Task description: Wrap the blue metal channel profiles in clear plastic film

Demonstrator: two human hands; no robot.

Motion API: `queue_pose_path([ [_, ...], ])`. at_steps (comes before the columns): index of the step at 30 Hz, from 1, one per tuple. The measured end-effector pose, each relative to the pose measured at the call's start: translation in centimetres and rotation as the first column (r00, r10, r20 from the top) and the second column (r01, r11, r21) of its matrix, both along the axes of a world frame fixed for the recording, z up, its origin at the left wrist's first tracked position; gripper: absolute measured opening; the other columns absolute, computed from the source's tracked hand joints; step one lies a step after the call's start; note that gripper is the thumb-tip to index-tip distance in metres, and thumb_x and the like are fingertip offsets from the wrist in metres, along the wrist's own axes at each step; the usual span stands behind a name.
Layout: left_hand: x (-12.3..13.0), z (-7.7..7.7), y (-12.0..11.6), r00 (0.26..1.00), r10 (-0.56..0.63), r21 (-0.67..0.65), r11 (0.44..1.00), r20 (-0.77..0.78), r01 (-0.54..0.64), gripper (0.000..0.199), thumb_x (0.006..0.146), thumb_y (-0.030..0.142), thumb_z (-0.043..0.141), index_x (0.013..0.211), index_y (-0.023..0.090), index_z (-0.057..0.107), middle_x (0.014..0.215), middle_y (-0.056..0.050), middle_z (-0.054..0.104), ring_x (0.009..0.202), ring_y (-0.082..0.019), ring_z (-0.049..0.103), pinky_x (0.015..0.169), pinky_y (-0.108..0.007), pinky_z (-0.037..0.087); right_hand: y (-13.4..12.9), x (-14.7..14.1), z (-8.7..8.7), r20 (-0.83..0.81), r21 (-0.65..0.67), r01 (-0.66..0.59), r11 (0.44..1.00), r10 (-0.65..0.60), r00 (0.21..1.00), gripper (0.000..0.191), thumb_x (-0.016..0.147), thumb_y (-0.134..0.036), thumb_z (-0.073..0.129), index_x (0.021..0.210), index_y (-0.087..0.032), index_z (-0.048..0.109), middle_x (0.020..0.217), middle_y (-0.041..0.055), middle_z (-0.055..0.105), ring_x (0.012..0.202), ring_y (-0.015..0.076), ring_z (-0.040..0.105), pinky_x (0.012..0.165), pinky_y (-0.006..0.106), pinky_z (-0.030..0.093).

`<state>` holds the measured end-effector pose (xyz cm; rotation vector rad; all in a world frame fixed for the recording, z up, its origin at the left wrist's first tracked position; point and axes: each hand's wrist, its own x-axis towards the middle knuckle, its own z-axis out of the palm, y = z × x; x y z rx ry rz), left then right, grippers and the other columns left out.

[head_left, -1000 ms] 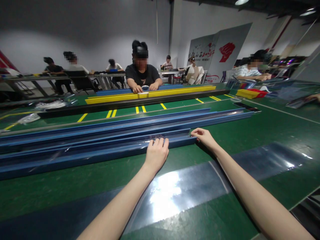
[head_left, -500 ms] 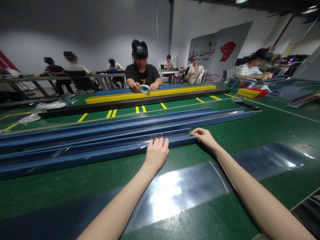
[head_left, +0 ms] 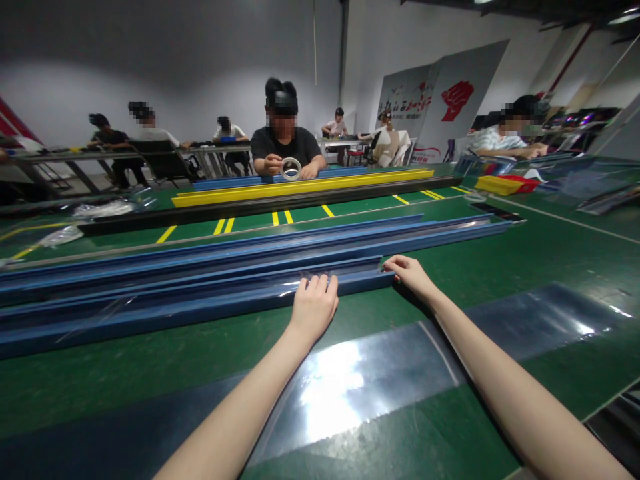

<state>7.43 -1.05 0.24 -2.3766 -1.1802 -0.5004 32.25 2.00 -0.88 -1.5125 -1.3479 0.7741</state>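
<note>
Green tabletop (head_left: 575,263), left hand (head_left: 315,307) clasped over blue channel (head_left: 200,307), right hand (head_left: 409,275) pinched together at its end

Our slender left forearm (head_left: 243,407) and right forearm (head_left: 505,371) are bare, tapering smoothly towards our bare left hand (head_left: 314,309) and right hand (head_left: 411,275).
</note>
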Motion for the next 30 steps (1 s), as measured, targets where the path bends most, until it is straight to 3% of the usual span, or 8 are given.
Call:
queue_pose_path([
  [30,-0.11,0.04,0.05,1.0,0.0,-0.02,1.0,0.005,0.0,0.025,0.085,0.021,0.039,0.104,0.015,0.053,0.089,-0.008,0.059,0.082,-0.021,0.051,0.07,-0.035,0.034,-0.11,0.3,0.02,0.024,-0.018,-0.028,0.999,0.029,0.999,0.018,0.061,-0.034,0.057,0.057,-0.017,0.055,0.051,-0.0037,0.049,0.047,0.0075,0.04,0.047,0.023,0.03],
])
